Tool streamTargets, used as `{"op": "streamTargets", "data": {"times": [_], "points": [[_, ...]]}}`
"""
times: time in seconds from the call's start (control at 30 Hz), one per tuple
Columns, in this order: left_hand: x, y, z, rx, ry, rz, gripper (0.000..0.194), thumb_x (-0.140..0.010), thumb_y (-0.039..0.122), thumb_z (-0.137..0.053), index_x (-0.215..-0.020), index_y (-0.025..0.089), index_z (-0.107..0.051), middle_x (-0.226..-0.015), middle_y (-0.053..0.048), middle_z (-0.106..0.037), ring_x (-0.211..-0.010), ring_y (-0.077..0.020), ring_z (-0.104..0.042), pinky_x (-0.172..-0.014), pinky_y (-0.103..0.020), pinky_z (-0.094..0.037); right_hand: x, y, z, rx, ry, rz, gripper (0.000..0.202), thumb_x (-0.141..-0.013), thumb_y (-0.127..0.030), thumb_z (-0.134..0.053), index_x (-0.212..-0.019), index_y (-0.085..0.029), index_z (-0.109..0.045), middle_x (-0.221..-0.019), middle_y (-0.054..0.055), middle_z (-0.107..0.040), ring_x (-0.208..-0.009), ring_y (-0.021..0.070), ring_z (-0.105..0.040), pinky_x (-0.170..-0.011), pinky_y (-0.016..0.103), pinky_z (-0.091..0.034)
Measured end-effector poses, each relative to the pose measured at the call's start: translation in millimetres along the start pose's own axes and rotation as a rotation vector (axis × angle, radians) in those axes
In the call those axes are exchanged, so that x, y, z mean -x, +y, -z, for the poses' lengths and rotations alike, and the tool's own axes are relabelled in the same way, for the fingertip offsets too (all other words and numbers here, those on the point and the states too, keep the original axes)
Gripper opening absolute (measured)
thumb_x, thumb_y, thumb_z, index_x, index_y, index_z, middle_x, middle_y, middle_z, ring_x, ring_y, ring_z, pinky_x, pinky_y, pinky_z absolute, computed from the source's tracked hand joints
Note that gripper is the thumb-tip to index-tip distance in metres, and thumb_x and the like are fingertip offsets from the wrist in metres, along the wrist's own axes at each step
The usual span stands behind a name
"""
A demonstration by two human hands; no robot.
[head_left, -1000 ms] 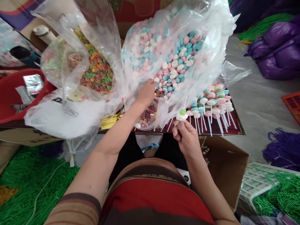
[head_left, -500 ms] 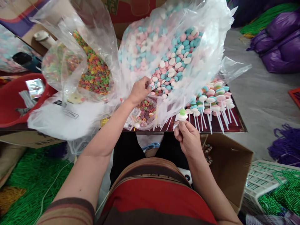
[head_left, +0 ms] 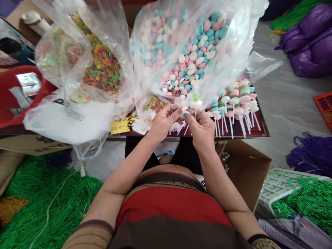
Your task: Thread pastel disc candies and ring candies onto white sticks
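Note:
My right hand [head_left: 203,129] grips a white stick that stands upright, with a white candy [head_left: 196,103] and a green gummy [head_left: 195,97] threaded on it. Against its fingertips, my left hand [head_left: 166,121] pinches a pink and blue candy [head_left: 184,113]. Behind both hands lies a clear bag of pink, blue and white candies [head_left: 192,69]. To the right, finished-looking candy sticks [head_left: 240,100] lie piled at the table edge. Small ring gummies [head_left: 155,103] show just behind my left hand.
A bag of colourful ring gummies [head_left: 103,69] and a red basin [head_left: 26,114] are on the left. Yellow ties [head_left: 121,125] lie near the table's front edge. An open cardboard box [head_left: 241,169] and a white crate [head_left: 269,190] stand below right.
My left hand has come back from the candy bag to my right hand, bringing a pink and blue candy. My right hand has moved slightly up and left with the stick.

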State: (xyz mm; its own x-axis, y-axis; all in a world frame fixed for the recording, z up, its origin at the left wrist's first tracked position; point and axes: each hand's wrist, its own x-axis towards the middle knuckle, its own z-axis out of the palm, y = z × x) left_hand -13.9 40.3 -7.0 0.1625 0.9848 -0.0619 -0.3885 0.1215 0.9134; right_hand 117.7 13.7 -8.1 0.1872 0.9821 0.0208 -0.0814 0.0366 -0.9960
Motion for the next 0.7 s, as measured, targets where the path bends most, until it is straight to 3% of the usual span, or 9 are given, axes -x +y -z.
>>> {"op": "streamTargets", "data": {"times": [0.17,0.37,0.5,0.7], "points": [[3.4,-0.9,6.7,0.159,0.029,0.158,0.048,-0.063,0.049,-0.098,-0.086,0.020,-0.067,-0.077,0.003,-0.069,-0.063,-0.0082,-0.064,-0.059,-0.023,-0.052,4.4,-2.4,1.8,-0.048,-0.038,-0.075,0.032,-0.084,-0.050,-0.078,-0.087,-0.024,-0.061,-0.076,-0.001,-0.061,-0.069,0.0143,-0.058,-0.059,0.026,-0.044],[9.5,-4.6,-1.2,0.092,0.127,0.125,0.049,-0.066,0.050,-0.096,-0.085,0.020,-0.062,-0.075,0.005,-0.066,-0.065,-0.0079,-0.065,-0.061,-0.022,-0.051,3.5,-1.7,-1.9,0.137,0.153,0.084,0.033,-0.081,-0.050,-0.081,-0.086,-0.024,-0.061,-0.077,-0.002,-0.061,-0.067,0.0125,-0.052,-0.063,0.027,-0.046],[12.2,-8.3,-6.9,0.048,0.123,0.039,0.046,-0.078,0.057,-0.087,-0.085,0.021,-0.060,-0.076,0.004,-0.065,-0.066,-0.0078,-0.062,-0.064,-0.024,-0.052,5.0,2.0,-5.3,0.191,0.075,0.080,0.032,-0.083,-0.050,-0.079,-0.089,-0.024,-0.062,-0.081,-0.002,-0.063,-0.066,0.0120,-0.052,-0.067,0.029,-0.049],[12.9,-8.5,-5.1,0.056,0.068,0.002,0.051,-0.067,0.052,-0.096,-0.086,0.021,-0.059,-0.073,0.007,-0.061,-0.062,-0.0061,-0.056,-0.059,-0.023,-0.045,7.8,-3.2,-2.9,0.069,-0.078,0.001,0.029,-0.092,-0.052,-0.066,-0.087,-0.024,-0.060,-0.073,-0.001,-0.059,-0.063,0.0134,-0.053,-0.055,0.027,-0.041]]}}
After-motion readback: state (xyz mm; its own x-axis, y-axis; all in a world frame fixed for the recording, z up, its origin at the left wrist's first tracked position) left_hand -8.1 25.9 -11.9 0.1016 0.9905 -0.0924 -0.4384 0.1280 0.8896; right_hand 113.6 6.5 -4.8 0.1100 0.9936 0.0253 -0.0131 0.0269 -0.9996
